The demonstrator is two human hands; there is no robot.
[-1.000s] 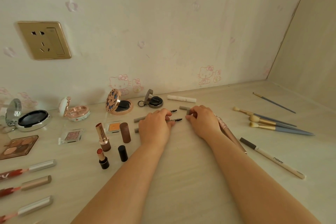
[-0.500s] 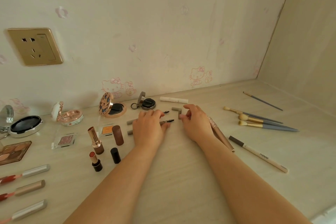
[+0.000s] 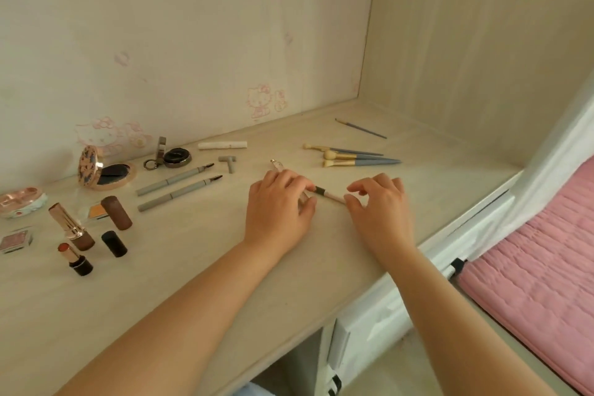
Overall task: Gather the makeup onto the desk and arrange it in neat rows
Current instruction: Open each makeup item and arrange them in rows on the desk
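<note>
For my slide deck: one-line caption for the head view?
Both hands, left hand and right hand, hold a white pencil on the desk beside two spoolie pens.

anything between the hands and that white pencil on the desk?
Nothing visible. The left hand already has its fingertips on the dark end of the white pencil, and the right hand touches the other end. The rose pen lies partly under the left hand, beside the pencil, not blocking it.
</note>
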